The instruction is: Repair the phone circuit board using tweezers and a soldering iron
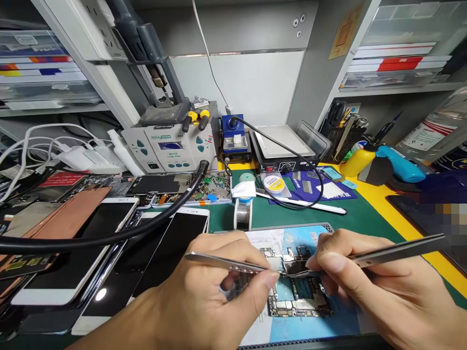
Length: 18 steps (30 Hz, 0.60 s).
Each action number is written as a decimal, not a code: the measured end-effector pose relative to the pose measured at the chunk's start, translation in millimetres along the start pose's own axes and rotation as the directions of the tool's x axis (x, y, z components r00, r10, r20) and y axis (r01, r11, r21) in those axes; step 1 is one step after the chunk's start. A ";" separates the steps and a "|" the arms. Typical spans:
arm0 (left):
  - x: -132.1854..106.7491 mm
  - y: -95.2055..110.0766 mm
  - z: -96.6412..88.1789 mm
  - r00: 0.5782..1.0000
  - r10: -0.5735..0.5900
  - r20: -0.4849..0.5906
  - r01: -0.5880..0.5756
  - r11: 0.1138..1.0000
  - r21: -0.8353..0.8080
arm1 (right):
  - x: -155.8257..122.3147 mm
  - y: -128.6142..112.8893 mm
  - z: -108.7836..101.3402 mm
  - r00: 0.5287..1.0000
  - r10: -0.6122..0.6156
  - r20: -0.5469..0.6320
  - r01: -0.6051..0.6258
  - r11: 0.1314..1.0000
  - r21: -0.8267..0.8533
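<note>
My left hand [226,291] is closed, thumb and index finger pinching silver tweezers [233,265] with a row of small holes. In my right hand [368,282], closed as well, lie darker grey tweezers [401,250], their back end pointing right. Between my fingertips a small black phone part [296,268] is held up above the mat, close to both hands; which tips grip it is hard to see. Under it lies a phone logic board [299,307] with an open middle, on a blue and white sheet [302,333]. My hands hide both tweezers' tips.
A hot-air station [170,146] stands at the back left, its black hose [146,240] crossing over several phones [83,253]. A solder spool [242,214], a white-handled iron [317,205] and a heating plate [288,146] sit beyond the sheet. Yellow bottle [355,158] at right.
</note>
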State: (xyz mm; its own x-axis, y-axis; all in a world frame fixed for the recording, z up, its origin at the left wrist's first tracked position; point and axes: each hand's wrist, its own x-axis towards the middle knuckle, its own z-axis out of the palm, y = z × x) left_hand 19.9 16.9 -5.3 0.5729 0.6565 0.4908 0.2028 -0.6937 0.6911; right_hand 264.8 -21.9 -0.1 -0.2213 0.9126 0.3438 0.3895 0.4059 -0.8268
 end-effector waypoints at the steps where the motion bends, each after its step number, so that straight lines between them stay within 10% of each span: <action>1: 0.1 1.2 -0.5 1.000 0.000 0.007 0.000 1.000 0.013 | 0.4 -1.1 0.5 1.000 -0.003 0.002 0.003 1.000 -0.006; 7: 1.3 7.1 -5.9 0.999 0.007 0.037 -0.010 0.997 0.074 | 1.5 -0.5 -0.2 0.989 0.146 -0.022 -0.145 0.989 0.020; 12: 2.7 7.6 -5.9 0.998 -0.020 0.057 0.017 0.999 0.048 | 2.8 9.4 -12.8 0.880 0.450 0.150 -0.474 0.851 0.227; 18: 4.3 7.6 -2.3 0.998 -0.043 0.053 0.041 0.998 0.038 | -2.3 11.0 -20.5 0.805 0.520 0.286 -0.592 0.735 0.329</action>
State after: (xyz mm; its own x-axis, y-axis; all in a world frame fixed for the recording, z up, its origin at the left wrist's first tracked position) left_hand 22.1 15.1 3.3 0.6046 0.6694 0.4318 0.2560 -0.6766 0.6904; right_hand 287.9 -18.5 -0.8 -0.2311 0.9316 -0.2806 0.1230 -0.2582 -0.9582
